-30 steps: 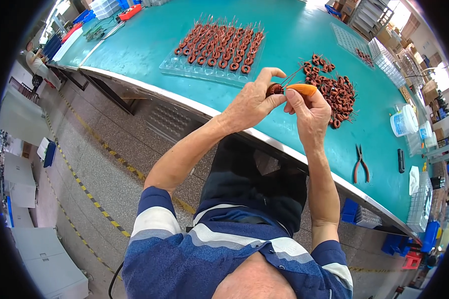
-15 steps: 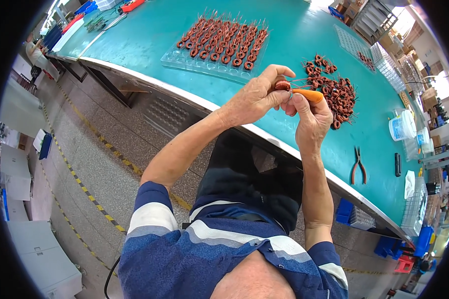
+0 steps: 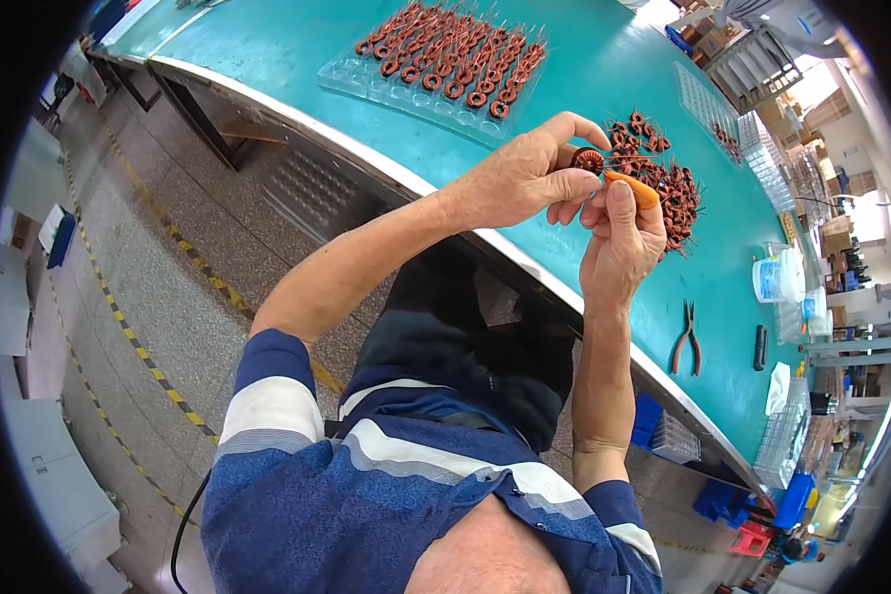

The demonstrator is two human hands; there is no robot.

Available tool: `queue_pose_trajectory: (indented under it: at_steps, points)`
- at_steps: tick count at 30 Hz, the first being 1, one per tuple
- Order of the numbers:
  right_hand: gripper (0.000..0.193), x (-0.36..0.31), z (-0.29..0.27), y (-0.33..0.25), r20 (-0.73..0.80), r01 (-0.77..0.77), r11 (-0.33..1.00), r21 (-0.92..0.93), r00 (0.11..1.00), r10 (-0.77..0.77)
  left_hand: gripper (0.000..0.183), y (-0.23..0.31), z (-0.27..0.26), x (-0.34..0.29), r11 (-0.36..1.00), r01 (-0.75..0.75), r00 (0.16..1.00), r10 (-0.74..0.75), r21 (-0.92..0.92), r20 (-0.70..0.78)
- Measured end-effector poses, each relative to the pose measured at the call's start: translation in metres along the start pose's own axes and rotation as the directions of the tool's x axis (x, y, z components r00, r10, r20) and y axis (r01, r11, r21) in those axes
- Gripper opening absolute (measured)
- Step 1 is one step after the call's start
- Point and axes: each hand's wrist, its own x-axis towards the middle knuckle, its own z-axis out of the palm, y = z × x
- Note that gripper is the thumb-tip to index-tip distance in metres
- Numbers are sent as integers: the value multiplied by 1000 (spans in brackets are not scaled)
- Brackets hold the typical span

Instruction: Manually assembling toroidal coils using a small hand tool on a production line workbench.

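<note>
A ring-shaped copper-wound coil [image 3: 587, 161] is pinched in the fingers of my left hand [image 3: 525, 178], its round face visible. My right hand [image 3: 619, 233] grips a tool with an orange handle [image 3: 636, 188] between thumb and fingers. Both hands meet over the near part of the green table, and the tool's working end is hidden at the fingertips. Just beyond them lies a loose heap of similar coils [image 3: 678, 203]. Farther left, a clear tray [image 3: 366, 87] holds rows of coils with their wire leads sticking up.
On the green table [image 3: 604, 297] to the right lie red-handled pliers [image 3: 686, 342] and a small black object [image 3: 759, 347]. White tubs [image 3: 777, 277] and clear trays [image 3: 787, 431] line the right side. Another clear tray [image 3: 701, 99] lies at the far right.
The coil has turned in my left hand so its ring face shows more. Both hands stay together, and the whole view has shifted slightly.
</note>
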Motion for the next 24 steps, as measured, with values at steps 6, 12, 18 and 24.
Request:
queue_pose_trajectory:
  at_steps: [6, 12, 18, 24]
  points:
    - [14, 0, -2, -1, 111, 42, 979, -198, 994, -20, 27, -3, -4, 4, 993, 18, 1000, -18, 116, 5]
    - [36, -3, 1, 13, -15, -65, 978, -200, 998, 63, 24, -16, 2, -9, 997, 77, 992, -78, -16, -103]
    - [53, 6, -10, 14, 20, -13, 994, -105, 1000, 15, 23, -21, 2, -10, 990, 44, 990, -62, -132, -131]
    - [47, 19, -13, 1, 220, 275, 804, -527, 958, -183, 24, -22, -4, -15, 986, 120, 985, -133, -116, -112]
